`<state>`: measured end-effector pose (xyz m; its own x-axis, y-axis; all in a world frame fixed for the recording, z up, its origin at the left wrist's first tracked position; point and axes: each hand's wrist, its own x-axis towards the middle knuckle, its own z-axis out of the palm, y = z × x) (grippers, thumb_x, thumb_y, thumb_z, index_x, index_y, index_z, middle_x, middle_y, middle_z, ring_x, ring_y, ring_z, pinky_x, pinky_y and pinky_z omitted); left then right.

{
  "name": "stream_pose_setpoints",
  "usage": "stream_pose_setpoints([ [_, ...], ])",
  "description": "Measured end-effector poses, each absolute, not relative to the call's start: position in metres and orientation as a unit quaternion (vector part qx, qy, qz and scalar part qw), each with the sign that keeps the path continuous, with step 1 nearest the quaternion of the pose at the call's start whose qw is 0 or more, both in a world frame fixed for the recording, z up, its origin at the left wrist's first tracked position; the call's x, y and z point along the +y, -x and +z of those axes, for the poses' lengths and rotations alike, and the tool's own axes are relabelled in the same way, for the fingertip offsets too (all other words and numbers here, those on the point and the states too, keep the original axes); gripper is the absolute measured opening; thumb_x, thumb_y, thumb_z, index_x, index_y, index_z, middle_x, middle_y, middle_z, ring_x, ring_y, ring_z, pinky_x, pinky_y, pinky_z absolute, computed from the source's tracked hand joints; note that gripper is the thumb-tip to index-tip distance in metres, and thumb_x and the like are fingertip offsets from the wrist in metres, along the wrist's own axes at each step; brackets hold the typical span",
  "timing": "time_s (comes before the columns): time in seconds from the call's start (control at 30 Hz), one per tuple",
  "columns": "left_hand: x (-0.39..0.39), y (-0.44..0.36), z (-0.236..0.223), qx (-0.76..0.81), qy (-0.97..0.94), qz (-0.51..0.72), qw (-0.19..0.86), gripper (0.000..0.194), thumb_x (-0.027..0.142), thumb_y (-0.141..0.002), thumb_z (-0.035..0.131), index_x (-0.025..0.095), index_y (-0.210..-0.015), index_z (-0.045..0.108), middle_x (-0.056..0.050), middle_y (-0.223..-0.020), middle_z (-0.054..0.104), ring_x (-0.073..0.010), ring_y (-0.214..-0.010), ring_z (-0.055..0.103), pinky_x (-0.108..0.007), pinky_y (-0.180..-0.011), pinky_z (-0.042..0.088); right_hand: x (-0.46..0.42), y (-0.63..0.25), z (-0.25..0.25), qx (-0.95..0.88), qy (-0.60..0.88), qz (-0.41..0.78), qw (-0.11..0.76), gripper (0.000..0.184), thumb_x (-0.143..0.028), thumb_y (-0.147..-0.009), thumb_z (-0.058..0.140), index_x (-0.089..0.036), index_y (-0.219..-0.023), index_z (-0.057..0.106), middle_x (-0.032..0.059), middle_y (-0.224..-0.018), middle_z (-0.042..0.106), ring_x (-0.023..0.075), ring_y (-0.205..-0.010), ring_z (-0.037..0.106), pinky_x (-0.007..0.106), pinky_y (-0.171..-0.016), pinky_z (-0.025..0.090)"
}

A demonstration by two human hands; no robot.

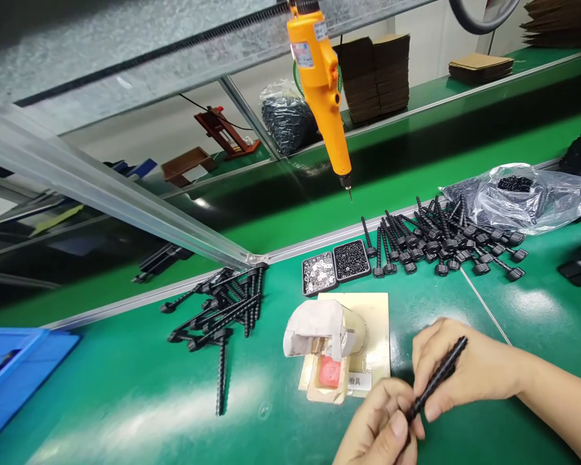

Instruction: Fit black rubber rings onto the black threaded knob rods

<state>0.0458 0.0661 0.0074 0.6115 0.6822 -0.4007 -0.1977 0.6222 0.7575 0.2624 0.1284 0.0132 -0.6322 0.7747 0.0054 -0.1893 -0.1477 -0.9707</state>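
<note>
A black threaded rod point(443, 369) slants between my two hands at the lower right. My left hand point(380, 426) is closed round its lower end, so that end is hidden. Thumb and fingers of my right hand point(479, 365) pinch the rod along its middle, and its tip sticks out at the upper right. Just left of my hands stands a cream-coloured fixture point(356, 329) with a white padded top and a pink block point(329, 372) in its front recess.
An orange electric screwdriver point(322, 90) hangs above the bench. Behind the fixture sit a tray of silvery parts point(319, 274) and a tray of small black parts point(351, 259). Knobbed black rods lie in piles at right point(436, 236) and left point(223, 307). A blue bin point(29, 368) is far left.
</note>
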Motion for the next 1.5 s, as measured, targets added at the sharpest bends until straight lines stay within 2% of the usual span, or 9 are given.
stream_pose_setpoints([
  [0.2,0.066,-0.059,0.007,0.365,-0.313,0.395,0.783,0.041,0.047,-0.08,0.08,0.016,-0.096,0.057,-0.001,-0.069,0.067,-0.01,-0.062,0.062,-0.017,-0.06,0.044,0.131,-0.273,0.027,-0.594,0.313,0.644,0.368,0.017,-0.027,-0.07,0.089,-0.023,-0.084,0.081,0.0017,-0.074,0.068,0.0098,-0.062,0.063,0.016,-0.059,0.052],
  [0.47,0.064,-0.067,0.007,0.406,-0.298,0.436,0.746,0.042,0.048,-0.078,0.081,0.014,-0.093,0.063,-0.002,-0.069,0.07,-0.0154,-0.062,0.069,-0.024,-0.062,0.056,0.116,-0.262,0.024,-0.708,0.294,0.538,0.35,0.006,-0.026,-0.086,0.077,-0.023,-0.092,0.078,0.0033,-0.081,0.069,0.0109,-0.066,0.066,0.017,-0.062,0.055],
  [0.6,0.059,-0.068,0.007,0.473,-0.345,0.443,0.679,0.037,0.046,-0.085,0.074,0.013,-0.101,0.071,-0.007,-0.078,0.075,-0.0185,-0.065,0.072,-0.029,-0.063,0.06,0.11,-0.26,0.022,-0.78,0.299,0.377,0.401,0.017,-0.018,-0.091,0.071,-0.024,-0.106,0.072,0.0026,-0.083,0.07,0.0119,-0.067,0.067,0.018,-0.061,0.055],
  [0.77,0.06,-0.067,0.011,0.444,-0.509,0.511,0.532,0.035,0.022,-0.08,0.081,0.02,-0.114,0.074,-0.004,-0.077,0.078,-0.0177,-0.073,0.072,-0.029,-0.075,0.061,0.099,-0.256,0.024,-0.836,0.283,0.249,0.399,0.028,-0.009,-0.096,0.054,-0.021,-0.118,0.066,0.0061,-0.088,0.072,0.0166,-0.076,0.071,0.023,-0.066,0.058],
  [0.97,0.064,-0.058,0.024,0.439,-0.646,0.496,0.38,0.034,0.014,-0.085,0.073,0.016,-0.118,0.07,-0.008,-0.09,0.076,-0.0159,-0.076,0.072,-0.022,-0.074,0.06,0.104,-0.261,0.031,-0.806,0.28,0.343,0.393,0.033,-0.001,-0.089,0.055,-0.022,-0.11,0.069,0.0059,-0.097,0.069,0.0136,-0.09,0.07,0.019,-0.08,0.059],
  [1.07,0.063,-0.055,0.027,0.425,-0.703,0.458,0.34,0.031,0.014,-0.089,0.068,0.014,-0.12,0.066,-0.009,-0.093,0.074,-0.0157,-0.081,0.071,-0.021,-0.077,0.059,0.11,-0.262,0.032,-0.701,0.323,0.512,0.377,0.019,-0.018,-0.092,0.067,-0.025,-0.109,0.072,0.0062,-0.105,0.066,0.0132,-0.084,0.07,0.018,-0.076,0.06],
  [1.13,0.063,-0.054,0.027,0.415,-0.723,0.44,0.334,0.028,0.016,-0.092,0.064,0.013,-0.12,0.064,-0.01,-0.093,0.072,-0.0157,-0.08,0.069,-0.022,-0.075,0.059,0.112,-0.259,0.032,-0.607,0.331,0.642,0.331,0.028,-0.032,-0.082,0.081,-0.022,-0.107,0.073,0.0066,-0.102,0.067,0.014,-0.078,0.071,0.019,-0.072,0.061],
  [1.23,0.063,-0.055,0.025,0.397,-0.741,0.422,0.341,0.023,0.017,-0.094,0.057,0.011,-0.116,0.062,-0.01,-0.089,0.069,-0.0156,-0.076,0.066,-0.023,-0.07,0.059,0.113,-0.253,0.032,-0.494,0.344,0.764,0.231,0.04,-0.034,-0.068,0.091,-0.016,-0.098,0.071,0.0035,-0.083,0.069,0.0152,-0.072,0.07,0.019,-0.067,0.06],
  [1.5,0.064,-0.058,0.018,0.394,-0.74,0.407,0.362,0.016,0.016,-0.096,0.054,0.008,-0.108,0.061,-0.008,-0.081,0.063,-0.015,-0.071,0.058,-0.025,-0.065,0.055,0.108,-0.253,0.032,-0.512,0.367,0.747,0.212,0.021,-0.027,-0.083,0.078,-0.017,-0.088,0.06,-0.0036,-0.067,0.06,0.0066,-0.059,0.056,0.012,-0.055,0.047],
])
